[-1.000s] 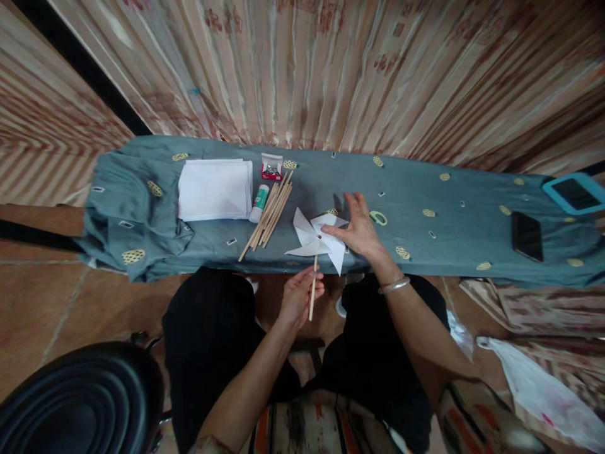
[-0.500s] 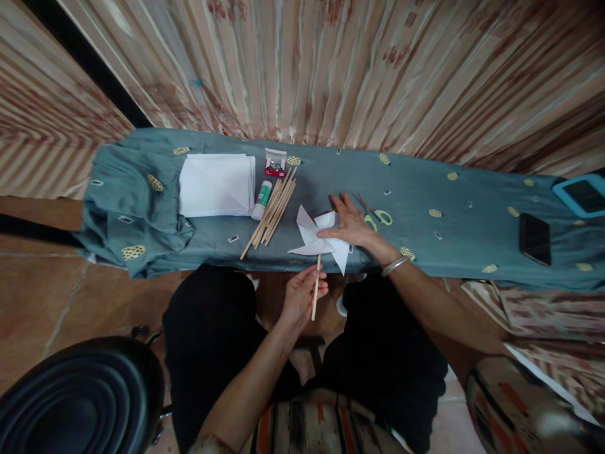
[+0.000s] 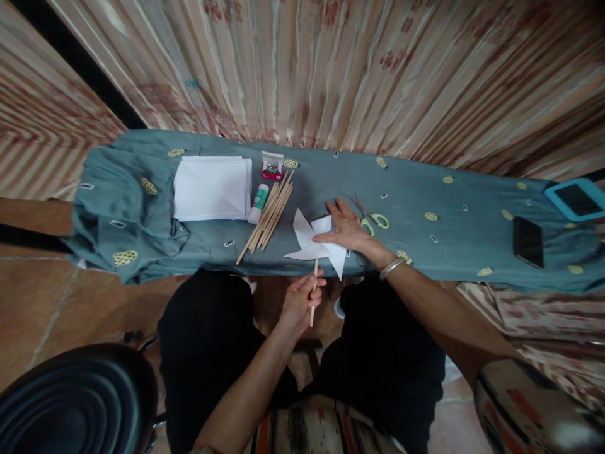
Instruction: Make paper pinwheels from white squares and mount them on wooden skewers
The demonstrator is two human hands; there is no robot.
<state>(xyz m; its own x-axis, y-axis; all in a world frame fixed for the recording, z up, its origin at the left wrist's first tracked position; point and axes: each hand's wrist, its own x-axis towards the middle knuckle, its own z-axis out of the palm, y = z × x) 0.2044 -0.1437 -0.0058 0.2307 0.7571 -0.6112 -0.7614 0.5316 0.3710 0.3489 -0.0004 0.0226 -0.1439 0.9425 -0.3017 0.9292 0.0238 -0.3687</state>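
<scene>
While my left hand (image 3: 299,297) pinches the stick (image 3: 312,315) just past the near edge of the table (image 3: 411,189), my right hand (image 3: 347,230) spreads wide over the white pinwheel (image 3: 309,248); the pinwheel sits at that edge; scissors (image 3: 370,215) lie close by.

Homelike room, patterned curtains (image 3: 302,69), tiled floor (image 3: 35,296)

A dark phone (image 3: 528,242) lies near a blue-framed device (image 3: 577,199) at the right end of the cloth-covered surface (image 3: 472,243), beyond which my remote head view shows me a pleated, pale-and-brown curtain (image 3: 283,75), with a ridged black stool (image 3: 80,391) above the tiled floor (image 3: 40,302) at lower left.
</scene>
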